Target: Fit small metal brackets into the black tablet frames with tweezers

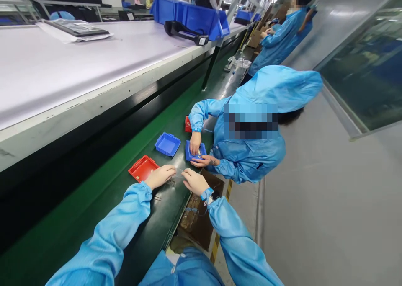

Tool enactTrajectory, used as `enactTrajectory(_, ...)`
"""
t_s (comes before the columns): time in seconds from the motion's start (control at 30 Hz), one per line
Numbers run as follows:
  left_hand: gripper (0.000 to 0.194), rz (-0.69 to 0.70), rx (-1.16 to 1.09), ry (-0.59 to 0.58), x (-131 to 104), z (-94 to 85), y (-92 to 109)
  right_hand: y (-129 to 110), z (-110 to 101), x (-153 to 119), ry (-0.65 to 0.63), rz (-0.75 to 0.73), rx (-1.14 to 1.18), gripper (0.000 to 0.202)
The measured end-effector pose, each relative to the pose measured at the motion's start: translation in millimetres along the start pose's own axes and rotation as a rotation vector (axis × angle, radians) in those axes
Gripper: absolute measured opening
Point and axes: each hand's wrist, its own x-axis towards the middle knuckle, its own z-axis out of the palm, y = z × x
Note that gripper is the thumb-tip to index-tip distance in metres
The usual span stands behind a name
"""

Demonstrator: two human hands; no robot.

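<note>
My left hand (161, 176) is closed in a pinch just right of the red tray (142, 167), which has a few small pale pieces in it. Facing it, my right hand (195, 182) also has its fingers drawn together. Between the fingertips is something small, thin and clear-looking (179, 173), too fine to name. Both hands are above the green bench (166, 215). Small thin pieces (170, 182) lie on the bench under my hands, and a few more thin pieces (157, 198) are near my left wrist.
A blue tray (168, 144) stands beyond the red one. Across from me a co-worker (251, 152) reaches into another blue tray (188, 152), with a red box (187, 124) behind. A raised white shelf (94, 81) runs along the left, carrying blue bins (201, 20). An open carton (201, 223) sits below the bench edge.
</note>
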Motion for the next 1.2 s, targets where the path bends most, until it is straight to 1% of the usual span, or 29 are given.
enactTrajectory(0.1, 0.019, 0.001, 0.004, -0.004, 2, 1.0, -1, 6, 5, 1, -0.022, -0.012, 0.014, 0.017)
enactTrajectory(0.13, 0.019, 0.001, 0.006, -0.002, 2, 1.1, -1, 7, 7, 2, -0.027, -0.016, 0.017, 0.015)
enactTrajectory(0.33, 0.022, 0.006, 0.022, -0.02, 9, 0.1, -5, 11, 18, 6, 0.021, 0.04, 0.014, 0.022)
enactTrajectory(0.5, 0.025, 0.015, 0.048, -0.052, 16, -3.1, -7, 9, 21, 6, 0.07, 0.077, 0.052, 0.022)
enactTrajectory(0.77, 0.025, 0.069, 0.082, -0.132, 10, -1.6, -9, 5, 24, 3, 0.112, 0.103, 0.083, 0.022)
enactTrajectory(1.0, 0.025, 0.068, 0.107, -0.128, 8, -4.8, -7, 2, 24, 3, 0.149, 0.115, 0.093, 0.022)
enactTrajectory(1.2, 0.025, 0.03, 0.107, -0.106, 10, -6.9, -6, 4, 24, 7, 0.169, 0.146, 0.108, 0.021)
